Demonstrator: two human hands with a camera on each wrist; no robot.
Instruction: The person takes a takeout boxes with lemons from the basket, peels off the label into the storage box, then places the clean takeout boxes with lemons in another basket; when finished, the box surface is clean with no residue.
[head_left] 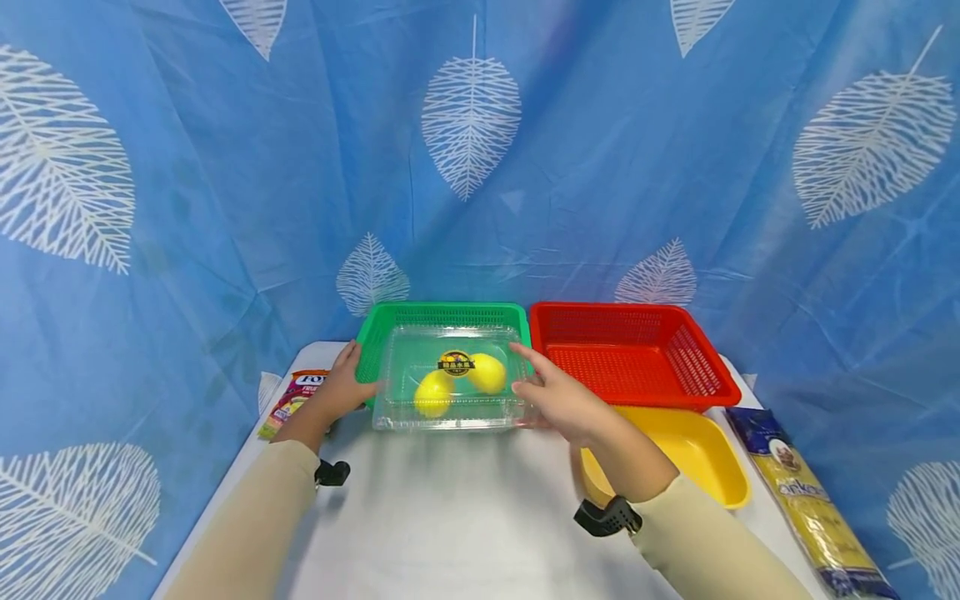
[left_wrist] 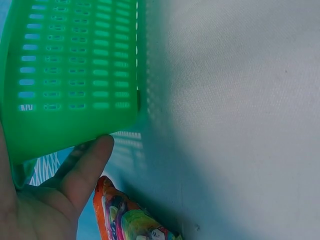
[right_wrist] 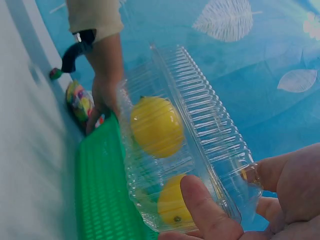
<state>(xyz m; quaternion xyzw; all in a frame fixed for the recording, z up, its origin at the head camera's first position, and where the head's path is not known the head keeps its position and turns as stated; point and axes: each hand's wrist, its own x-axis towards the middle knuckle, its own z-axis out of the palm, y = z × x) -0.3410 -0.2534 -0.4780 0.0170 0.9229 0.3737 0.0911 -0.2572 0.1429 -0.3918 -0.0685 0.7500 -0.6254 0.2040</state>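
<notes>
A clear lidded plastic box with two yellow lemons inside is above the front of the green basket. My right hand grips the box's right end; in the right wrist view, the thumb and fingers of this hand are round the box. At the green basket's left end, my left hand touches the basket wall. The left wrist view shows this hand with its fingers along the outside of the green basket.
A red basket stands right of the green one, with a yellow basin in front of it. A yellow and blue packet lies at the right table edge. A colourful packet lies left, beside my left hand.
</notes>
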